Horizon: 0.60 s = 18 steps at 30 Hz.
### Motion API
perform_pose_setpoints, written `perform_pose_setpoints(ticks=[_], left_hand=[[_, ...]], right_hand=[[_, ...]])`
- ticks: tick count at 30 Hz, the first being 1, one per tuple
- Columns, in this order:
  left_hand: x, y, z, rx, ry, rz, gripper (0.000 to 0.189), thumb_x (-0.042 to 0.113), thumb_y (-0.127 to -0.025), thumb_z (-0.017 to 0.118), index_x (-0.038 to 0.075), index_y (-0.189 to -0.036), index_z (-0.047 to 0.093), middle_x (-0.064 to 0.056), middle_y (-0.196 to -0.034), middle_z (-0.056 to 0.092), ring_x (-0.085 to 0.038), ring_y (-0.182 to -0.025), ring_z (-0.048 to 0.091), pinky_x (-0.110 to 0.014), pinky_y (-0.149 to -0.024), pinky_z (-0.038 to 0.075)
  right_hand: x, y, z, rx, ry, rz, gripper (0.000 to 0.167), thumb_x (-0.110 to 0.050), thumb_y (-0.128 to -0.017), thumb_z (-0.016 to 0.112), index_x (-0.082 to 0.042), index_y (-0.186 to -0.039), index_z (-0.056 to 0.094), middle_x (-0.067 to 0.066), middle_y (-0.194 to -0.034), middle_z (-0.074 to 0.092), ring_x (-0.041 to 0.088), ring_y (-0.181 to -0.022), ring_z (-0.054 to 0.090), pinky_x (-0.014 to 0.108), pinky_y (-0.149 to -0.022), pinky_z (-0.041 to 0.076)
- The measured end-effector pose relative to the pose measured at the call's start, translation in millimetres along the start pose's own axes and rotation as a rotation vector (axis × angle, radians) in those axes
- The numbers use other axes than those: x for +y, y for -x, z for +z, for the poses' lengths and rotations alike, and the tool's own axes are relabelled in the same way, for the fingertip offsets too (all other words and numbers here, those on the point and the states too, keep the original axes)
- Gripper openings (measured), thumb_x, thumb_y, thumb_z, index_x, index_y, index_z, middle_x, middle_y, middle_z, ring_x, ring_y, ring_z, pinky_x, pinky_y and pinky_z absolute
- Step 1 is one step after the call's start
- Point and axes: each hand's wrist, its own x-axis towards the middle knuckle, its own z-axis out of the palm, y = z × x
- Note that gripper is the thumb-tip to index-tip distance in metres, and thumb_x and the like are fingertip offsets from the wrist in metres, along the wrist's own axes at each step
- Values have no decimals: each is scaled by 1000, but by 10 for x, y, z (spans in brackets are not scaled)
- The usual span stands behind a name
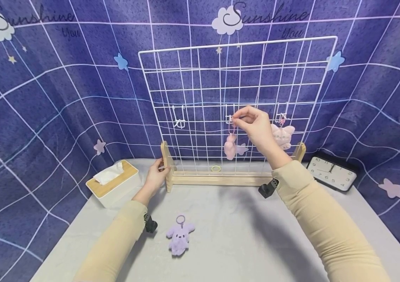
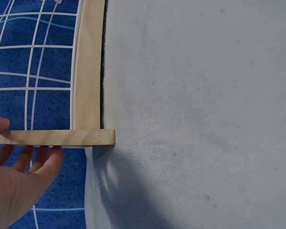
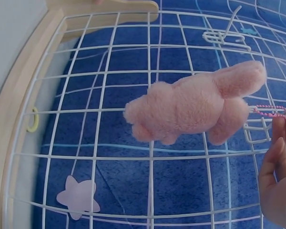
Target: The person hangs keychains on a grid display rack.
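My right hand [image 1: 256, 123] pinches the pink bead chain [image 3: 271, 113] of a pink plush keychain [image 1: 230, 148] between thumb and fingertips. The chain is right at the middle white hook [image 1: 228, 118] on a wire grid panel [image 1: 200, 47], and the plush dangles below, in front of the wires. In the right wrist view it shows two long ears. Down at the panel's left end, my left hand [image 1: 155, 176] grips the wooden side foot [image 2: 62, 137], thumb on one face and fingers on the other. A purple plush keychain [image 1: 178, 241] lies face up on the table.
Another pink plush [image 1: 283, 137] hangs from the right hook, partly behind my right wrist. The left hook [image 1: 180, 122] carries nothing. A tissue box [image 1: 129, 176] stands at left, a black-framed clock [image 1: 332, 172] at right. A yellow ring [image 1: 215, 169] is near the wooden base bar [image 1: 217, 180].
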Motion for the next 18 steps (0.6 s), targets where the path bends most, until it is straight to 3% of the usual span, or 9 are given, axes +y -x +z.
perform_pose_setpoints(ticks=[3, 11, 18], left_hand=[[-183, -94, 5, 14, -4, 2, 53, 0, -101, 55, -8, -151, 37, -32, -139, 50, -47, -128, 52, -51, -109, 47], [-172, -109, 4, 16, 0, 6, 52, 0, -102, 54, -9, -151, 37, -33, -140, 49, -49, -129, 51, -52, -110, 46], [-178, -90, 8, 4, 24, 1, 56, 1, -103, 54, -10, -153, 32, -35, -143, 45, -51, -131, 48, -55, -111, 43]], right_hand=[[19, -6, 8, 6, -3, 6, 8, 5, -89, 73, -2, -92, 73, 6, -85, 75, 14, -76, 71, 21, -78, 57], [30, -2, 26, 28, 33, 16, 11, 9, -89, 70, 13, -100, 68, 14, -88, 75, 13, -72, 69, 15, -60, 48], [49, -15, 62, 49, 68, 24, 13, 10, -90, 67, 17, -101, 66, 25, -92, 72, 7, -70, 66, 14, -58, 47]])
